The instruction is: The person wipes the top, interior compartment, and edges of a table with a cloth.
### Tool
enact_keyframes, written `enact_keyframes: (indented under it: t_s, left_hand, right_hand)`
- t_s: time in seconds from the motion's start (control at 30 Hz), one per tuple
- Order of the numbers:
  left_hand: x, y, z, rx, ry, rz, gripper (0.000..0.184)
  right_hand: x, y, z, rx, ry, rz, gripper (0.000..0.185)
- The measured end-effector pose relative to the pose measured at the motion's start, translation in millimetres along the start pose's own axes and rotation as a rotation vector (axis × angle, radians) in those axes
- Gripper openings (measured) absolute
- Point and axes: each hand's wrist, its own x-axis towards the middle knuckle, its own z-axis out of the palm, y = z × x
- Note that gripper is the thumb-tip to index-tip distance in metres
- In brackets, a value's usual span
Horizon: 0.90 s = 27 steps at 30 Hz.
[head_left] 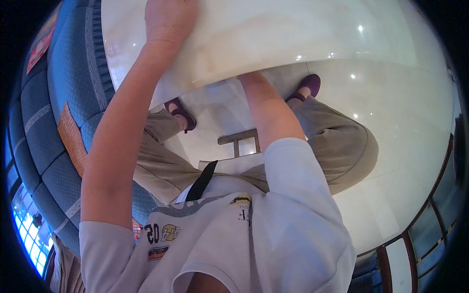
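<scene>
My left hand point(171, 22) rests on the glossy white tabletop point(273, 29) near the top of the view. Its back and wrist show, but the fingers are mostly cut off or turned away, so whether it holds anything cannot be seen. From the right sleeve, my right forearm point(271, 107) reaches forward and passes beneath the table's near edge. The tabletop hides my right hand completely.
A blue quilted sofa point(36, 127) with an orange-brown patch point(72, 139) runs along the left. Between my legs is a small wooden stool point(238, 136). My purple shoes point(308, 87) stand apart on shiny pale floor tiles point(391, 171). Dark-framed panels point(430, 229) line the lower right.
</scene>
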Motion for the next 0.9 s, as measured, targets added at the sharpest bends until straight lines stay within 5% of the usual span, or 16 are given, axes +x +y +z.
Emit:
enact_keyframes:
  t_s: [0.63,0.8,0.9]
  left_hand:
    - [0.7,-7.9,0.1,0.008,0.014,-0.004,0.021]
    - [3.5,-3.6,-2.6,-0.005,0.015,-0.035,0.021]
    - [2.9,-1.0,-2.7,-0.010,0.014,-0.045,0.022]
  right_hand:
    - [-43.4,129.1,-128.5,-0.623,-0.154,0.317,0.063]
    - [-53.0,125.2,-98.4,-0.432,-0.083,0.428,0.063]
    - [-44.3,108.6,-57.3,-0.737,0.210,0.451,0.060]
